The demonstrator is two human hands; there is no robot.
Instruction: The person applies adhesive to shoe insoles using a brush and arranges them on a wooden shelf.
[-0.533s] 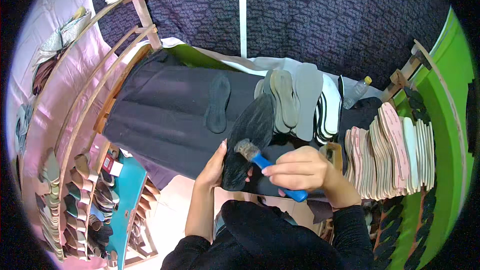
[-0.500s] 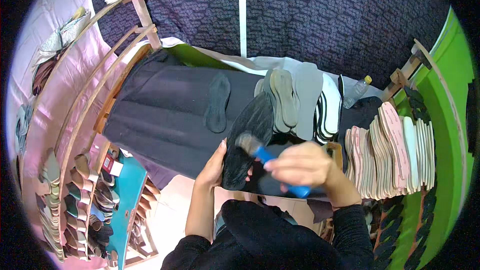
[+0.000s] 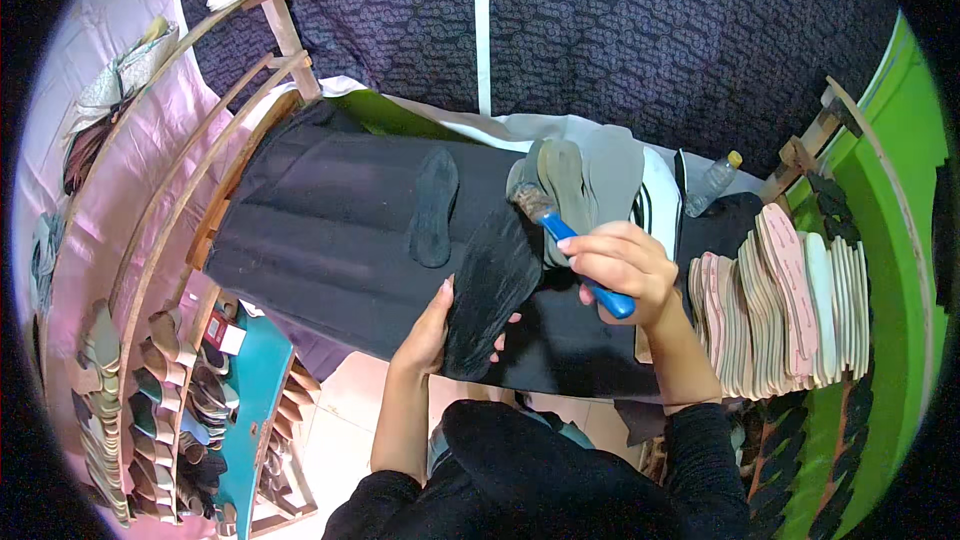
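Observation:
My left hand (image 3: 428,335) holds a black shoe insole (image 3: 490,295) from beneath, thumb along its left edge and fingertips showing at its right edge. My right hand (image 3: 628,270) is closed round the blue handle of a paint brush (image 3: 600,290). The brush's worn bristles are at the far end of the held insole; whether they touch it I cannot tell. Another dark insole (image 3: 434,208) lies flat on the black-covered table (image 3: 330,210). Just beyond the brush lie stacked grey and olive insoles (image 3: 567,180), partly hidden by the brush and my right hand.
White insole pieces (image 3: 658,200) and a clear bottle with a yellow cap (image 3: 713,183) are at the back right. Tall rows of pink and beige insoles (image 3: 775,310) stand at the right. Wooden racks (image 3: 150,270) with shoes line the left side.
My right hand has moved the brush away from me, from the middle of the held insole up to its far end. My left hand stays nearly in place.

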